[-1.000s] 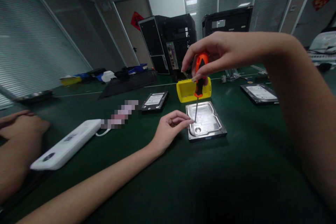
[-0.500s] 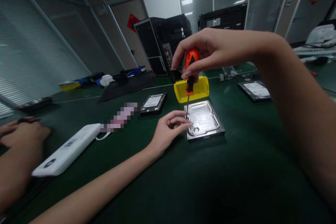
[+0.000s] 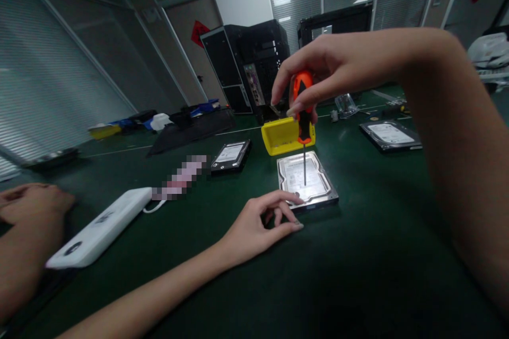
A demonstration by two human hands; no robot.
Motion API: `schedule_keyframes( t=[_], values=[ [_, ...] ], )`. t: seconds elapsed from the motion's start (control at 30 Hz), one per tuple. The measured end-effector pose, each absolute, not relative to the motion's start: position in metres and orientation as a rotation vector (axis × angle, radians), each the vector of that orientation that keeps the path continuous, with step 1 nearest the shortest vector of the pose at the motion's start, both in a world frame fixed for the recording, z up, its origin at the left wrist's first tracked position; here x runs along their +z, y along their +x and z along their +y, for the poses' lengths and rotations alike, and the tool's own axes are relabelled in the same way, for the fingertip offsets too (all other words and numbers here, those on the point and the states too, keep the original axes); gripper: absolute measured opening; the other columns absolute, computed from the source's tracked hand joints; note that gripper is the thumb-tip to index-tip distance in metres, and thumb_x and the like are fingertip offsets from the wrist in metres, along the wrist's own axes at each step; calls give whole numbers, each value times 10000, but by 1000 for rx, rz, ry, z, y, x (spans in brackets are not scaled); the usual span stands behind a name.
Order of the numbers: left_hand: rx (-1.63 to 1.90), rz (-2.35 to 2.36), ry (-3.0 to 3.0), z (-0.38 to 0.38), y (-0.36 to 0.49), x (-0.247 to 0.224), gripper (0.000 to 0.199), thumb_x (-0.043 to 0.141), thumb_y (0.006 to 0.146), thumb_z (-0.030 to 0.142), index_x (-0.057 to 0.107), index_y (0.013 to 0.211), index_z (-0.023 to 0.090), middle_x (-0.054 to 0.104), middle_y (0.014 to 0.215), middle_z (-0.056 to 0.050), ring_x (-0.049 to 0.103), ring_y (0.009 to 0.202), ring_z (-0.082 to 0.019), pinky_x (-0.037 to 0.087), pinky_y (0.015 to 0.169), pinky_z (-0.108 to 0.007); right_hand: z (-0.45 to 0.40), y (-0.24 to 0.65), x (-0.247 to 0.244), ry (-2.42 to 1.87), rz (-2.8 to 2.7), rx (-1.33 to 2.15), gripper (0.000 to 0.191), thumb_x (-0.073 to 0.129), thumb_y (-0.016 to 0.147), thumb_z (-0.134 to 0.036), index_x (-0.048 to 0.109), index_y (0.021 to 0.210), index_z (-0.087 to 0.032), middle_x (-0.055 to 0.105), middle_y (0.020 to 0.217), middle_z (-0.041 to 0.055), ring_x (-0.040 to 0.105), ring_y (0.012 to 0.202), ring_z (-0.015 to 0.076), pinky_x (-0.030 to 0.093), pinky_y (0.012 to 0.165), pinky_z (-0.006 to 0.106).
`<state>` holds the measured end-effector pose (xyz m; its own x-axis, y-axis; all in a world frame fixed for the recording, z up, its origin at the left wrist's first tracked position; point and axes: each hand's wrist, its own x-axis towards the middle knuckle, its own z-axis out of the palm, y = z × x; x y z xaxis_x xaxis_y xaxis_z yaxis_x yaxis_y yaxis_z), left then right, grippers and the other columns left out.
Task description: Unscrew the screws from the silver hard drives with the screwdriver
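My right hand (image 3: pixel 324 71) is wrapped round the orange and black handle of a screwdriver (image 3: pixel 304 108), held upright with its shaft pointing down. The shaft stands in front of the silver lid of a hard drive (image 3: pixel 318 183); I cannot tell whether the tip touches it. My left hand (image 3: pixel 254 228) lies at the drive's near left corner. Its index finger stretches over the drive's edge, while the thumb and a curled finger come together just in front of it. Whatever may be between those fingertips is too small to make out. Behind the drive stands a yellow tray (image 3: pixel 274 140).
Two more hard drives lie on the green table, one to the left (image 3: pixel 230 156) and another to the right (image 3: pixel 387 135). A white power bank (image 3: pixel 101 228) with a cable is at left, beside another person's hands (image 3: pixel 37 204). Computer cases (image 3: pixel 244 71) stand behind.
The screwdriver in my right hand has moved right, from the drive's left edge to over its lid. My left hand has slid toward me and slightly right, to the drive's near corner.
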<state>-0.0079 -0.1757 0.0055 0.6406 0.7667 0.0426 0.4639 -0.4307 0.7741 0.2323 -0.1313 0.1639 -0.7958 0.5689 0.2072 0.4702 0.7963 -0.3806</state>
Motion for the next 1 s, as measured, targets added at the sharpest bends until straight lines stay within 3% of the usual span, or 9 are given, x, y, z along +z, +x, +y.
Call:
schedule_keyframes(
  t=[0.17, 0.5, 0.8, 1.0],
  values=[
    [358, 873, 2331, -173, -8, 7, 152, 571, 833, 282, 669, 914, 200, 626, 853, -12, 519, 688, -106, 382, 594, -210, -130, 233, 161, -814, -2643, 432, 376, 561, 779, -331, 579, 1120, -172, 633, 980, 22, 603, 804, 95, 469, 570, 133],
    [490, 1025, 2381, -173, -6, 5, 167, 537, 849, 235, 662, 958, 220, 637, 895, -6, 567, 776, -124, 421, 677, -223, -121, 240, 159, -867, -2591, 459, 369, 568, 769, -331, 589, 1112, -197, 617, 1016, 16, 603, 845, 102, 488, 610, 136],
    [513, 1032, 2261, -161, -4, 3, 168, 567, 819, 274, 676, 913, 186, 638, 850, -28, 535, 703, -124, 419, 655, -243, -117, 238, 156, -898, -2581, 483, 364, 568, 771, -334, 585, 1112, -205, 604, 1025, 7, 598, 815, 85, 477, 578, 107],
    [650, 1100, 1964, -152, -5, 0, 335, 628, 771, 313, 602, 1078, 183, 646, 826, -27, 527, 628, -101, 416, 578, -216, -119, 237, 163, -902, -2648, 483, 433, 583, 763, -371, 546, 1158, -201, 592, 1046, 15, 601, 831, 91, 494, 580, 111]
  ],
)
